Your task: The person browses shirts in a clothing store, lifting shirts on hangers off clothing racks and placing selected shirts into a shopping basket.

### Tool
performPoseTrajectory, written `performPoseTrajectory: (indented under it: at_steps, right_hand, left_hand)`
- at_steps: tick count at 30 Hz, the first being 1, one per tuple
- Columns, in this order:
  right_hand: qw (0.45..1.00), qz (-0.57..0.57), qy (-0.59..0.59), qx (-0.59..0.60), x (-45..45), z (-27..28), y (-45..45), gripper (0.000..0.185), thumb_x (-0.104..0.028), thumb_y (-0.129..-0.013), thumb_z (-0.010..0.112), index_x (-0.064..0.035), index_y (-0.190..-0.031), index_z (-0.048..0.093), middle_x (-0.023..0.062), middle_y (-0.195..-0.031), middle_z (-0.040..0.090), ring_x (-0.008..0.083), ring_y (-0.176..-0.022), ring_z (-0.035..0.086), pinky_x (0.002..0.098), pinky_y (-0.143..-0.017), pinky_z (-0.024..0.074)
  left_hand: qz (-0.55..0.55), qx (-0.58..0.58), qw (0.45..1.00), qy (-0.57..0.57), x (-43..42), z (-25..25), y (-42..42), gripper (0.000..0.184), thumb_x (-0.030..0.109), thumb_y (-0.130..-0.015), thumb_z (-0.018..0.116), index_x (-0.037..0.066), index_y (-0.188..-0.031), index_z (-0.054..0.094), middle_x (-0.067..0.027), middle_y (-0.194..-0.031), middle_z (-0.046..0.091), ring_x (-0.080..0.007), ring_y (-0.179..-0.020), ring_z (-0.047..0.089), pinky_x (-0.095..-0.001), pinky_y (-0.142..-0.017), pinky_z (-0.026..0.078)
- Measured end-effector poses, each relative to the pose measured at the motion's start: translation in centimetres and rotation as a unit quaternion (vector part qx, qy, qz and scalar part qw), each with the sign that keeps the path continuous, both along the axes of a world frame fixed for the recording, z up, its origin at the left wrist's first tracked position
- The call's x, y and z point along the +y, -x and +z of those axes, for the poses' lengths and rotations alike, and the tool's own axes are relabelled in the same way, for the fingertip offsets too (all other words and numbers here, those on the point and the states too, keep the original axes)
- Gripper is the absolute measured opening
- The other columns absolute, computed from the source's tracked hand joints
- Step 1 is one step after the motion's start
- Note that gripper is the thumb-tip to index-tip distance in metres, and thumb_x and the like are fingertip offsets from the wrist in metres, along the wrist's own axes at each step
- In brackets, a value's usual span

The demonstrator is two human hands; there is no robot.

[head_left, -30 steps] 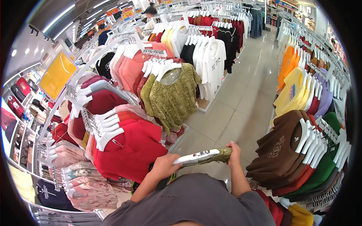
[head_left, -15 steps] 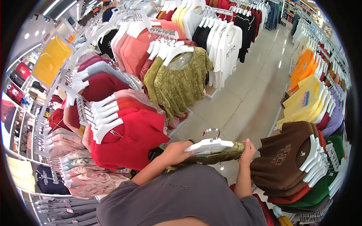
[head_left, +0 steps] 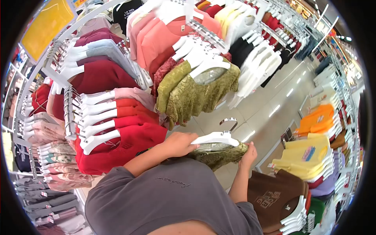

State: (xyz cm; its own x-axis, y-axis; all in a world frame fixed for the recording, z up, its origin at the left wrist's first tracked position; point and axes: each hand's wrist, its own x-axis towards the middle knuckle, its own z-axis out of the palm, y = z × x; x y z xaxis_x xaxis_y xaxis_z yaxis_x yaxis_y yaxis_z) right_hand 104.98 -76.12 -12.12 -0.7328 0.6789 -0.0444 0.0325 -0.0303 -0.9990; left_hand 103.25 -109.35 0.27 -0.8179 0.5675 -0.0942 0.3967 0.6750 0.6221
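A green patterned top (head_left: 217, 156) hangs on a white hanger (head_left: 215, 138) with a metal hook, held in front of my chest. My left hand (head_left: 179, 144) is closed around the hanger's left end and the cloth there. At the other shoulder, my right hand (head_left: 248, 154) pinches the green cloth beside the hanger's right end. Just beyond, matching green tops (head_left: 199, 96) hang on a rack with their hangers in a row. Red tops (head_left: 137, 139) on white hangers are close to my left forearm.
Pink tops (head_left: 168, 37) and white tops (head_left: 256, 64) hang further along the left racks. On the right side are a brown top (head_left: 270, 196), yellow tops (head_left: 299, 156) and orange ones (head_left: 319, 119). A tiled aisle (head_left: 270, 105) runs between the racks.
My view has tilted and shifted, so the racks sit differently in it. Both hands still hold the green top; its front shows more now, and its hanger hook leans further to the right.
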Motion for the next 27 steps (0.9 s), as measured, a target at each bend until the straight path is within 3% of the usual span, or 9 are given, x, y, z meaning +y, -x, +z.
performPoseTrajectory:
  at_steps: [4, 6, 11, 17, 20, 22, 27]
  right_hand:
    - [0.998, 0.056, 0.021, 0.021, -1.4, 1.8, 5.9, 0.034, -0.024, -0.100, 0.054, 0.0020, -0.081, 0.065, 0.0045, -0.075, 0.061, 0.0124, -0.071, 0.055, 0.0288, -0.068, 0.0447]
    - [0.995, 0.093, -0.041, 0.017, -2.1, 2.6, 8.4, 0.035, -0.026, -0.100, 0.053, 0.0037, -0.085, 0.066, 0.0057, -0.077, 0.063, 0.0131, -0.072, 0.056, 0.0293, -0.070, 0.0453]
    - [0.983, 0.144, -0.116, -0.007, -2.4, 4.2, 13.0, 0.040, -0.031, -0.100, 0.051, 0.0031, -0.090, 0.068, 0.0056, -0.082, 0.062, 0.0132, -0.077, 0.054, 0.0294, -0.074, 0.0447]
    - [0.954, 0.193, -0.227, -0.008, -2.6, 7.3, 18.9, 0.042, -0.035, -0.101, 0.048, 0.0026, -0.099, 0.067, 0.0120, -0.090, 0.066, 0.0205, -0.085, 0.060, 0.0335, -0.082, 0.0468]
    - [0.928, 0.212, -0.305, -0.019, -3.5, 10.2, 21.7, 0.040, -0.034, -0.101, 0.048, 0.0018, -0.099, 0.067, 0.0154, -0.094, 0.067, 0.0281, -0.091, 0.061, 0.0365, -0.086, 0.0465]
    - [0.876, 0.271, -0.391, 0.079, -3.4, 10.7, 23.6, 0.037, -0.031, -0.100, 0.048, 0.0003, -0.099, 0.067, 0.0163, -0.099, 0.066, 0.0325, -0.097, 0.060, 0.0404, -0.090, 0.0449]
    - [0.803, 0.356, -0.454, 0.150, -4.7, 13.9, 27.3, 0.035, -0.031, -0.099, 0.050, -0.0012, -0.102, 0.066, 0.0158, -0.103, 0.065, 0.0324, -0.101, 0.058, 0.0437, -0.092, 0.0433]
  left_hand:
    - [0.020, 0.052, 0.998, -0.025, -1.9, 0.9, 3.9, 0.029, 0.031, -0.093, 0.058, 0.003, -0.098, 0.055, -0.0205, -0.084, 0.065, -0.0412, -0.081, 0.063, -0.0514, -0.072, 0.049]
    - [0.035, 0.068, 0.997, -0.016, -2.7, 1.0, 5.6, 0.028, 0.032, -0.093, 0.059, 0.006, -0.103, 0.058, -0.0163, -0.090, 0.066, -0.0385, -0.082, 0.064, -0.0496, -0.072, 0.049]
    - [0.066, 0.079, 0.995, -0.019, -3.5, 2.1, 8.4, 0.027, 0.032, -0.093, 0.059, 0.006, -0.103, 0.059, -0.0165, -0.089, 0.066, -0.0380, -0.083, 0.064, -0.0490, -0.073, 0.048]
    - [0.108, 0.087, 0.990, -0.029, -2.8, 3.8, 11.2, 0.028, 0.032, -0.093, 0.058, 0.006, -0.103, 0.059, -0.0176, -0.087, 0.066, -0.0392, -0.083, 0.064, -0.0492, -0.073, 0.048]
    - [0.133, 0.095, 0.986, -0.020, -1.9, 4.7, 12.7, 0.028, 0.031, -0.093, 0.058, 0.005, -0.102, 0.058, -0.0187, -0.086, 0.066, -0.0402, -0.082, 0.063, -0.0497, -0.072, 0.047]
    - [0.150, 0.107, 0.983, -0.025, -1.0, 5.4, 13.5, 0.028, 0.031, -0.093, 0.058, 0.003, -0.097, 0.056, -0.0199, -0.083, 0.065, -0.0413, -0.081, 0.063, -0.0511, -0.072, 0.047]
    - [0.186, 0.117, 0.976, 0.002, 0.7, 6.7, 15.1, 0.030, 0.031, -0.092, 0.059, 0.001, -0.093, 0.055, -0.0224, -0.082, 0.064, -0.0428, -0.080, 0.063, -0.0526, -0.072, 0.047]
